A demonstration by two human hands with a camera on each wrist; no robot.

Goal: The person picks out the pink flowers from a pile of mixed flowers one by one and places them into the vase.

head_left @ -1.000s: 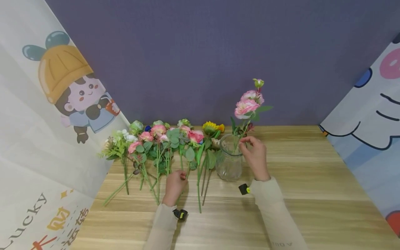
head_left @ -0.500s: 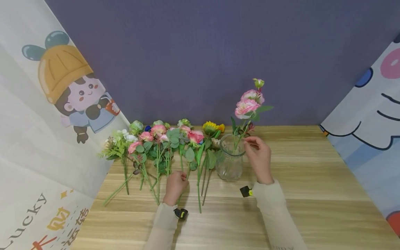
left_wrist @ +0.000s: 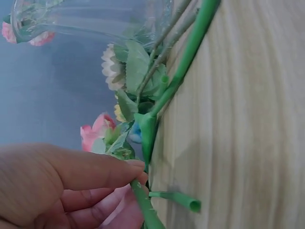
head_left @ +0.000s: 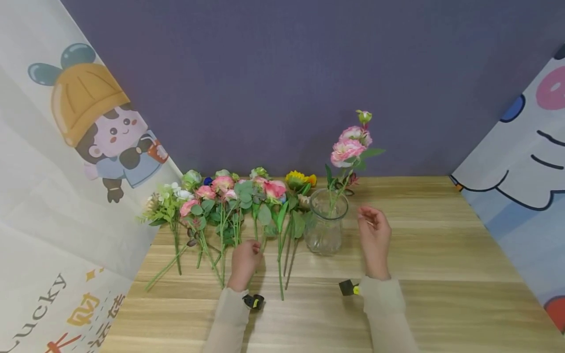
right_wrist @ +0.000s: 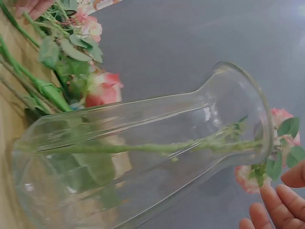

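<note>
A clear glass vase (head_left: 324,239) stands upright on the wooden table. One stem of pink flowers (head_left: 347,151) leans in it, its blooms rising above the rim. In the right wrist view the green stem (right_wrist: 109,149) runs down to the vase's bottom. My right hand (head_left: 375,240) is just right of the vase, holding nothing, its fingers loosely bent. Thumb and fingers of my left hand (head_left: 244,264) pinch a green stem (left_wrist: 147,210) at the front of the flower row. Which bloom belongs to that stem is hard to tell.
Left of the vase lie several artificial flowers: pink roses (head_left: 222,184), a yellow sunflower (head_left: 296,179), white blossoms (head_left: 181,192) and eucalyptus leaves (head_left: 245,192), stems towards me. A dark wall (head_left: 282,88) rises behind the table. Printed curtains (head_left: 39,171) hang at both sides.
My right hand has let go of the pink flower stem and moved right and towards me. The flower stays in the vase. My left hand has hardly moved.
</note>
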